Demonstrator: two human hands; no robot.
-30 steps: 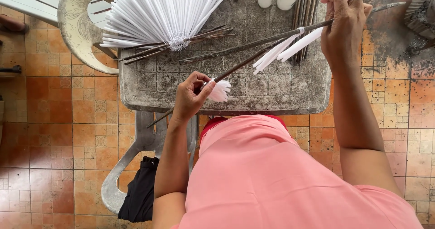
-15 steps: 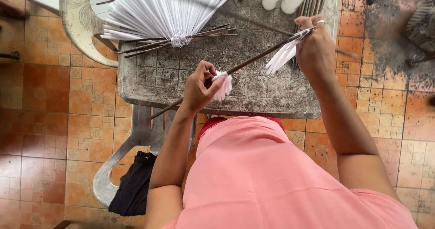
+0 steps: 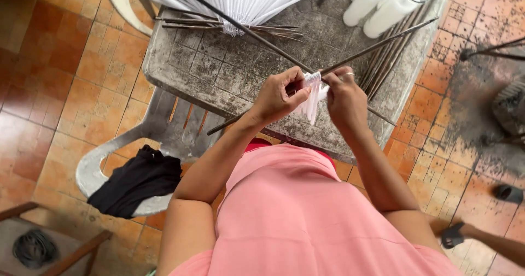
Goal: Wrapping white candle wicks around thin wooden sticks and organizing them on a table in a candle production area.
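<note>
- We look down on an orange tiled floor (image 3: 65, 90), with a worn grey stone-topped table (image 3: 229, 68) across the upper middle of the frame.
- Our left hand (image 3: 279, 97), at frame centre, is closed in a pinch on a small bundle of white paper strips (image 3: 313, 95).
- Our right hand (image 3: 345, 98), just right of it, has its fingers curled shut around the same bundle and a thin dark stick (image 3: 377, 45) that slants to the upper right.
- The bundle sits between both hands, above the table's near edge.
- A fan of white paper-wrapped sticks (image 3: 246, 0) lies at the top centre.
- White cylindrical rolls (image 3: 383, 3) stand at the upper right.
- A grey plastic chair (image 3: 136, 145) with black cloth (image 3: 136, 180) fills the lower left.
</note>
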